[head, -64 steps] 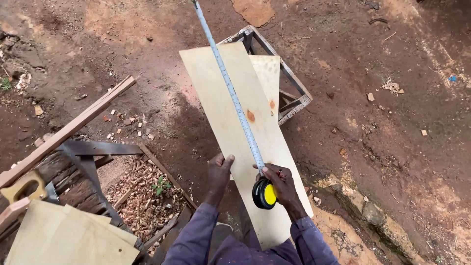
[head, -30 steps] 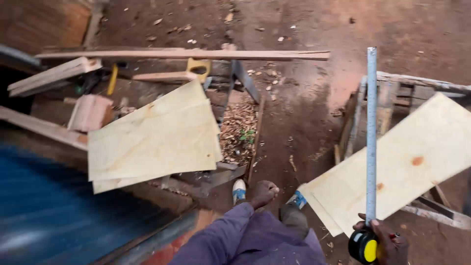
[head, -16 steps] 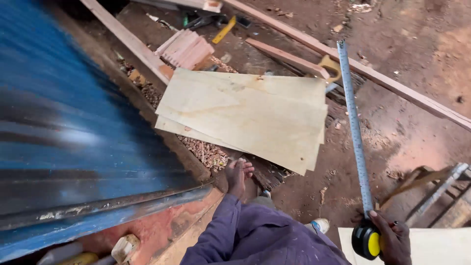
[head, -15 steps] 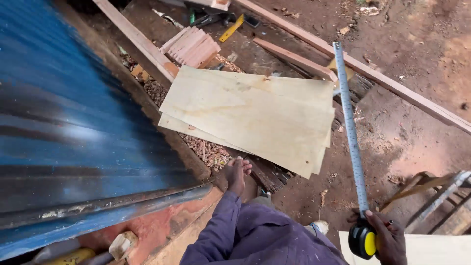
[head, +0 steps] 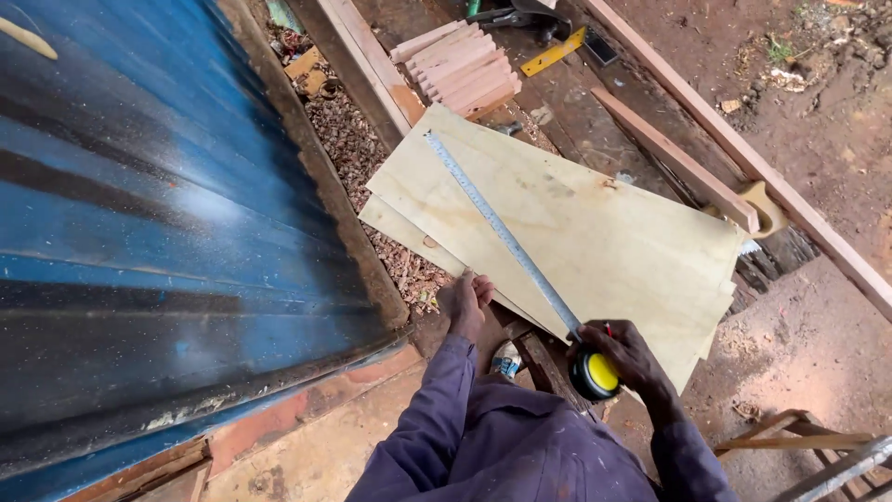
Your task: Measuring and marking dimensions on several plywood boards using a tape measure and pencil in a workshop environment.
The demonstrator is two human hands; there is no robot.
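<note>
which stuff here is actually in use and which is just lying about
In use:
- tape measure, held in the right hand
- tape blade, stretched across the plywood sheet
- left hand, at the sheet's near edge

Lying about:
- wood block stack
- handsaw
- yellow square
- long plank

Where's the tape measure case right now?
In the head view, lower right of centre: the yellow tape measure case sits in the right hand at the plywood sheet's near edge, blade stretched across it.

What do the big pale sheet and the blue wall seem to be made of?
Pale sheet: probably thin plywood, unfinished; faint grain, small knots, more sheets stacked beneath. Blue wall: likely painted corrugated metal; ridged, glossy, scuffed. The tape blade looks like steel.
</note>
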